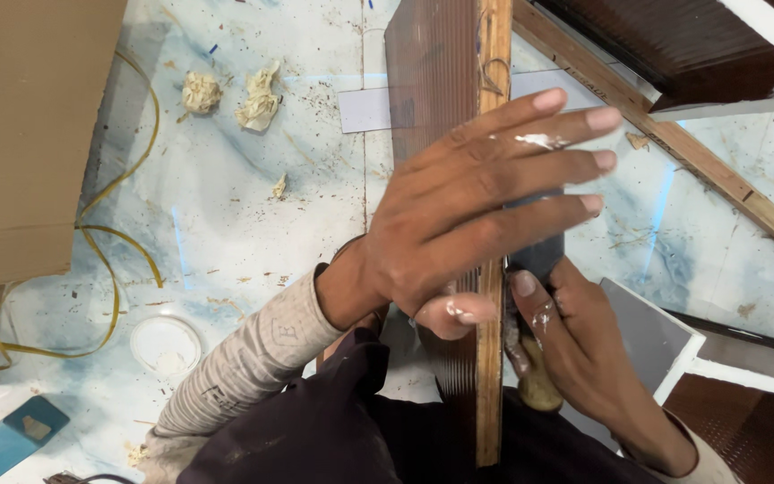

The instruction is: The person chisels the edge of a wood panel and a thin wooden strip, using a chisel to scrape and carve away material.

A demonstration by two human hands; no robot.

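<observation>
Plywood board (492, 358), dark ribbed laminate on one face and raw layered edge facing up, stands on edge between my knees. My left hand (468, 206) lies flat across it, fingers spread wide, thumb pressing the edge. My right hand (575, 345) grips a putty scraper (537, 260) by its pale handle against the far face. Risk: white adhesive smears on my fingers could let the board slip on the glossy marble floor (253, 206).

The left hand (459, 215) is lying flat across a tall brown board (445, 72) standing on its thin edge. The right hand (575, 341) is gripping a dark scraper (537, 255) against that edge. Two crumpled paper balls (230, 97) are lying on the blue floor (226, 206).
</observation>
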